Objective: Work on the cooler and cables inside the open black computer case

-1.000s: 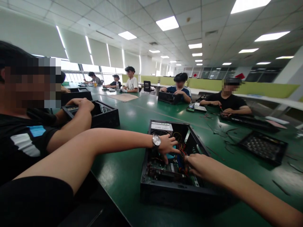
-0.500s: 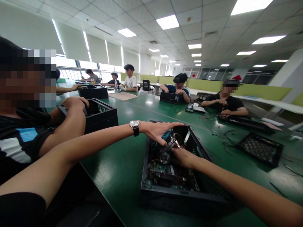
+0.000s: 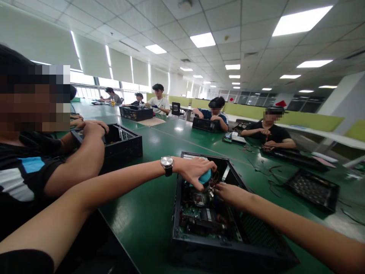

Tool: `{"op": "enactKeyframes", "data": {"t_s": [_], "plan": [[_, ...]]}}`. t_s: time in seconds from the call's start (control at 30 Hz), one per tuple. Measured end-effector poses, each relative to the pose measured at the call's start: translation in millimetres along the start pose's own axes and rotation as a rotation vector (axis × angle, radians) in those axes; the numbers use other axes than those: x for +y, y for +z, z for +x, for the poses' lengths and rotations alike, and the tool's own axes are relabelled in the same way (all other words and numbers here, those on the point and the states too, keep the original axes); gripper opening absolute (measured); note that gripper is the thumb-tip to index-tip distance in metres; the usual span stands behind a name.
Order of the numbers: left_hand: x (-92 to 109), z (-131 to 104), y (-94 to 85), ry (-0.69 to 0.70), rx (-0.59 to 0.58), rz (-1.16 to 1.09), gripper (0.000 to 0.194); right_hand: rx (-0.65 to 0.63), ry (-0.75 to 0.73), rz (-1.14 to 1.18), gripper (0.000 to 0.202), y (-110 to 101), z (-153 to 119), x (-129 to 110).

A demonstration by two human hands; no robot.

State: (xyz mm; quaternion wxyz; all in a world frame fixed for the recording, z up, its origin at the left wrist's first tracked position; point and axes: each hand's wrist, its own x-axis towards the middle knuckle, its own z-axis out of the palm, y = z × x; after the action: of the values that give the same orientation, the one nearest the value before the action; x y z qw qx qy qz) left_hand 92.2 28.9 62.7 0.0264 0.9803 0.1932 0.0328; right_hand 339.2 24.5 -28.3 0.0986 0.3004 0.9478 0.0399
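Case (image 3: 211, 236), black and open at the top, sits before me on a green worktop (image 3: 137, 217), its circuit boards bare to view. Inside it, toward the far end, is a round blue cooler (image 3: 205, 176). My left hand (image 3: 191, 169), with a silver-faced watch (image 3: 167, 162) at the wrist, reaches over from the left, its fingers bent and clamped around the cooler, thumb on the near side. My right hand (image 3: 229, 192) comes in from the right, knuckles up, fingertips down among thin wires just beside the cooler; the fingers are partly hidden, so I cannot tell whether they pinch anything. A silvery square socket (image 3: 200, 198) shows on the board, just nearer to me than the cooler; I cannot tell whether the two touch. At my left, close by, a person in a dark top has both arms at a second open case (image 3: 123, 153). Well to the right lies a shallow black tray (image 3: 313, 187). Across the worktop, a person in blue leans behind another black case (image 3: 205, 125).
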Motion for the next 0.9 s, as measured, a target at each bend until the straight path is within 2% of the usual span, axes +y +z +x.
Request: {"op": "enactKeyframes", "data": {"t_s": [0.13,0.27,0.37,0.47,0.53,0.6,0.67,0.7,0.73,0.8,0.83,0.9], "plan": [[8,26,14.1,-0.002,-0.136,0.1,0.078,-0.111,0.05,-0.073,0.039,-33,-43,-11],[10,48,30.9,-0.105,-0.334,0.151,0.081,-0.124,0.044,-0.076,0.04,-62,-59,-23],[11,59,46.3,-0.154,-0.338,0.172,0.08,-0.014,0.057,0.028,0.042,-79,-73,-24],[13,67,66.2,-0.181,-0.313,0.173,0.084,0.24,0.145,0.303,0.035,-84,-103,-25],[16,71,78.3,-0.165,-0.306,0.164,0.089,0.494,0.324,0.515,0.032,-72,-130,-30],[21,73,83.5,-0.149,-0.297,0.142,0.092,0.818,0.622,0.743,0.046,-46,-154,-37],[28,70,76.8,-0.15,-0.285,0.106,0.095,1.165,0.899,1.017,0.055,-8,-167,-49],[34,66,68.5,-0.149,-0.275,0.081,0.095,1.306,0.985,1.165,0.056,12,-167,-56],[40,59,57.3,-0.138,-0.258,0.055,0.095,1.378,1.035,1.319,0.055,32,-164,-63],[57,38,29.2,-0.068,-0.182,0.008,0.091,1.379,1.105,1.569,0.054,64,-150,-80],[68,23,14.4,-0.011,-0.121,-0.009,0.088,1.356,1.157,1.635,0.055,76,-140,-87],[95,-11,-11.6,0.112,0.035,-0.024,0.078,1.372,1.294,1.625,0.057,88,-122,-97]]}}
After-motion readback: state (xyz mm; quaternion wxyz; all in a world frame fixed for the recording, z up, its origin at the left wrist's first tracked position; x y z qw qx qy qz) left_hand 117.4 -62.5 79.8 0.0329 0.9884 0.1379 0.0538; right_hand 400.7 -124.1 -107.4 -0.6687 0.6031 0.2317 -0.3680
